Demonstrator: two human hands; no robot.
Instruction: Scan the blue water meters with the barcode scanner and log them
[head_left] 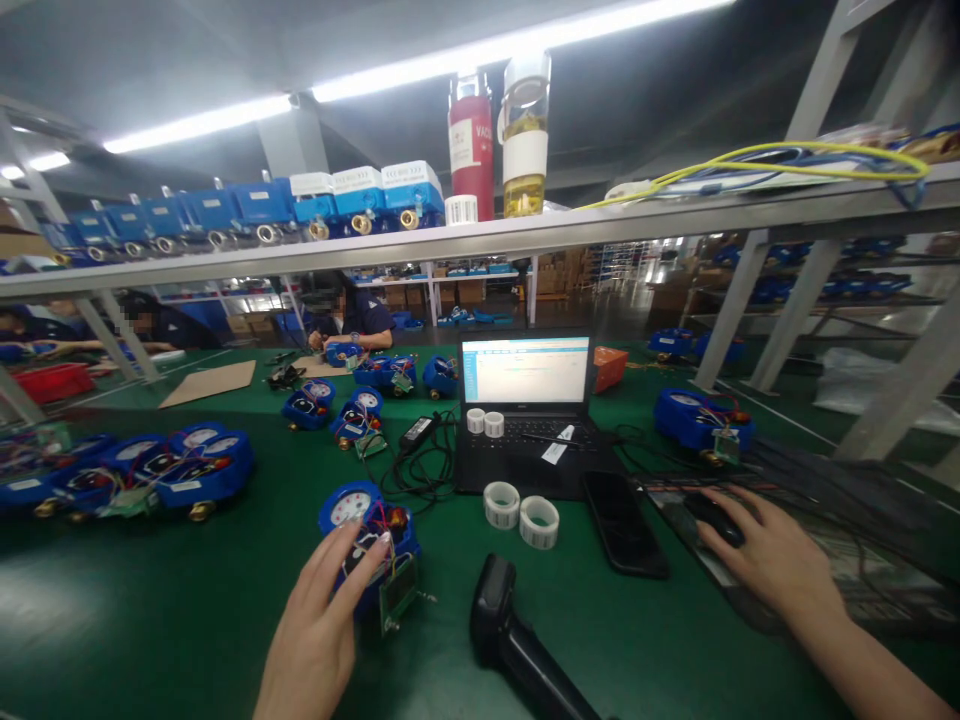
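My left hand (322, 620) rests on a blue water meter (352, 505) with loose wires and a small green circuit board (397, 592) hanging at its side; the fingers lie on top of it. My right hand (772, 560) covers a black computer mouse (709, 515) on a mat at the right. Between the hands lie a black handheld scanner (510, 630), a dark phone (624, 522) and two rolls of white labels (521, 508). An open laptop (525, 410) with a lit screen stands behind them.
Several more blue meters (150, 475) sit at the left and behind, and one (701, 420) at the right. A shelf (525, 235) overhead carries boxed meters, a red bottle and a glass bottle. People work at the far side of the green table (150, 620).
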